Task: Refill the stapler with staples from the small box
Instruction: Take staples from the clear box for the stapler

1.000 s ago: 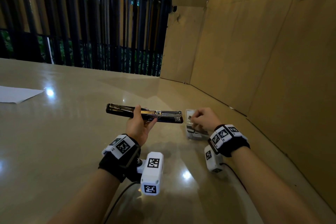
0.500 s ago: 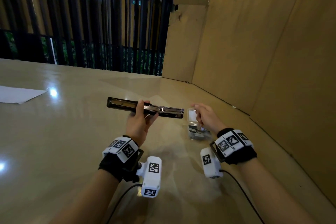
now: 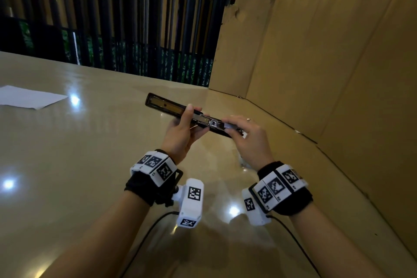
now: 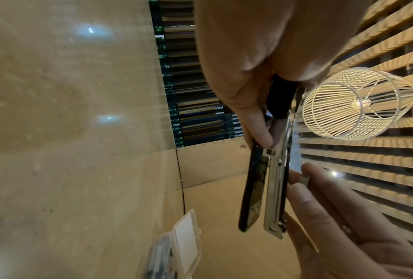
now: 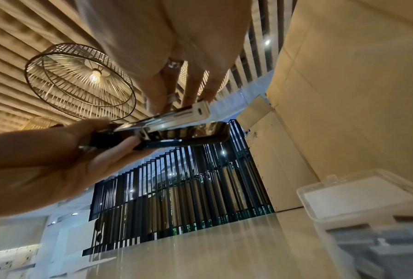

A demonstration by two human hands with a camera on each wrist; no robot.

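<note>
My left hand (image 3: 188,123) grips the black stapler (image 3: 167,106) round its middle, above the table. The stapler lies swung open, with its metal magazine (image 4: 275,190) bared beside the black base (image 4: 249,190). My right hand (image 3: 237,130) pinches a grey strip of staples (image 3: 230,125) and holds it over the right end of the magazine. In the right wrist view the fingertips (image 5: 188,96) sit just above the magazine's tip (image 5: 198,111). The small clear plastic box (image 5: 367,207) stands open on the table below, hidden under my right hand in the head view.
A cardboard wall (image 3: 338,74) closes off the right side and the far right corner. A white sheet of paper (image 3: 29,97) lies at the far left of the glossy table (image 3: 90,165). Black bars (image 3: 112,18) stand behind. Camera cables (image 3: 291,235) trail near my wrists.
My right hand left the small box and came left and up to the stapler, with a staple strip pinched in it. The left hand kept its grip and tilted the stapler slightly.
</note>
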